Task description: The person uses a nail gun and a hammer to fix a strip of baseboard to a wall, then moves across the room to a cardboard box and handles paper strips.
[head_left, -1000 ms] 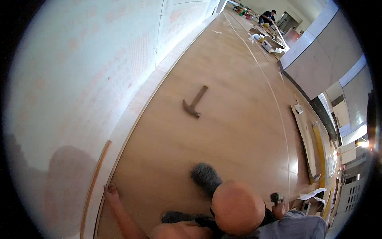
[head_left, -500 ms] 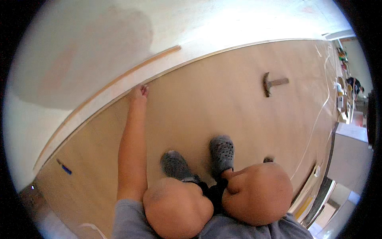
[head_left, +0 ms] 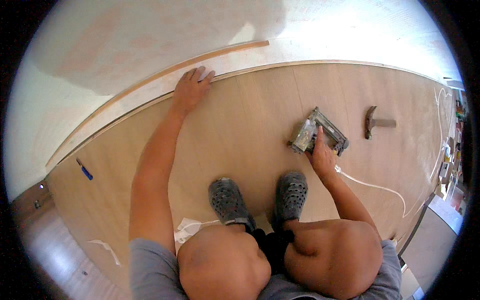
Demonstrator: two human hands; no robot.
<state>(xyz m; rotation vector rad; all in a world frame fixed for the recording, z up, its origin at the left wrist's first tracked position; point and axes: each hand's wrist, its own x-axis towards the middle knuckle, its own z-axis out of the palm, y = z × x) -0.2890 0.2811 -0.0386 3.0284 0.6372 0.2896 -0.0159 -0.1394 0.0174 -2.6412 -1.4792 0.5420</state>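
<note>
My left hand reaches forward to the foot of the wall. Its fingers are apart and rest against the white baseboard strip, where it meets the floor panel. In my right hand is a nail gun, held just in front of my right shoe with the index finger stretched along its body. A thin white air hose trails from the tool to the right. The nail gun's handle is partly hidden by my fingers.
On the brown board floor a claw hammer lies to the right. A blue-handled tool lies at the far left. Crumpled white scraps are beside my left knee. A grey box-like piece stands at the right edge.
My right hand has come into view holding the nail gun with its hose. My left hand has shifted along the baseboard, and its fingers have spread. The view has turned somewhat.
</note>
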